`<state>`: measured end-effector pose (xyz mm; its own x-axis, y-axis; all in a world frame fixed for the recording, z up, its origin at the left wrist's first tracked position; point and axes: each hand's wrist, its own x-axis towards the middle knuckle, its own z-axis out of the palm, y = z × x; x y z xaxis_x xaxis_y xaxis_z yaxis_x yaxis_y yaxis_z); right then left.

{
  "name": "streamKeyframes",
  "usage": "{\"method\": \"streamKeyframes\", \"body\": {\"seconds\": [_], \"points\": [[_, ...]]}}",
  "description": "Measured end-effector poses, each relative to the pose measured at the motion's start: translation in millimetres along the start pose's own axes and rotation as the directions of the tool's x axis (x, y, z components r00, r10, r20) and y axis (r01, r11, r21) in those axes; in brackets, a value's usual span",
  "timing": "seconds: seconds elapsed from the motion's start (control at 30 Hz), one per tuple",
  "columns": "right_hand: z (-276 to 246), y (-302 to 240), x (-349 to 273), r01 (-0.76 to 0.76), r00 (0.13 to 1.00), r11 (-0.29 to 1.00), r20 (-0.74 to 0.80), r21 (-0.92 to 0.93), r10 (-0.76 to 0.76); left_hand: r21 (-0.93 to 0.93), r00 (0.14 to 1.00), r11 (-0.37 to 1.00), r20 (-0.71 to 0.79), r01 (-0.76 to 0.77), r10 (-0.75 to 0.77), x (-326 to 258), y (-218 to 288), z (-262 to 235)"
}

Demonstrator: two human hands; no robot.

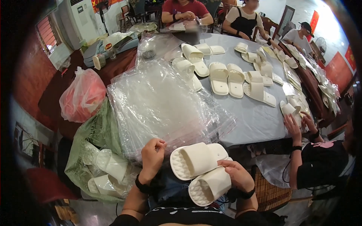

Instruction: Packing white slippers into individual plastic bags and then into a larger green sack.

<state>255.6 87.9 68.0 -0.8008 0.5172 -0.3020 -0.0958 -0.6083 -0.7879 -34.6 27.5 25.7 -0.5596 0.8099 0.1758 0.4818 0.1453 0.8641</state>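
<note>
A pair of cream-white slippers hangs in front of my body, the larger-looking left slipper (194,160) overlapping the other slipper (210,185). My right hand (238,175) grips both from the right, its fingers over their straps and edges. My left hand (154,156) is raised just left of the pair, fingers curled with the thumb against them, and nothing shows in it. Right beyond it lies a thick stack of clear plastic bags (154,101) at the table's near edge.
More white slippers (220,78) stand in pairs across the grey-covered table (245,124). Left of the bag stack sits a tied bag of pink things (83,96). Below it, a green woven sack (88,137) holds bagged slippers (112,164). A co-worker's hands (296,126) touch slippers at right; several people sit around.
</note>
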Motion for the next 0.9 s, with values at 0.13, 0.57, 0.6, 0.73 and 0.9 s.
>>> {"method": "streamKeyframes", "body": {"seconds": [0.13,0.57,0.6,0.73,0.9], "points": [[-1,1,-1,-0.003,1.0,1.0,0.026,0.01,0.003,0.049,0.995,0.996,0.061,-0.079,0.076,-1,2,-2],[-1,5,5,-0.003,0.998,0.997,-0.066,-0.074,-0.002,0.546,0.878,0.688,0.284,-0.479,0.385,-4,-16,9],[-1,5,7,0.004,0.997,0.997,-0.073,-0.079,-0.01,0.531,0.89,0.714,0.252,-0.456,0.381,-3,-13,8],[10,2,13,-0.026,0.989,0.999,-0.15,-0.047,0.018,0.548,0.896,0.721,0.137,-0.423,0.421,-1,-1,3],[2,21,28,-0.032,0.972,0.999,-0.234,0.013,0.035,0.511,0.827,0.693,0.069,-0.509,0.557,2,0,1]]}}
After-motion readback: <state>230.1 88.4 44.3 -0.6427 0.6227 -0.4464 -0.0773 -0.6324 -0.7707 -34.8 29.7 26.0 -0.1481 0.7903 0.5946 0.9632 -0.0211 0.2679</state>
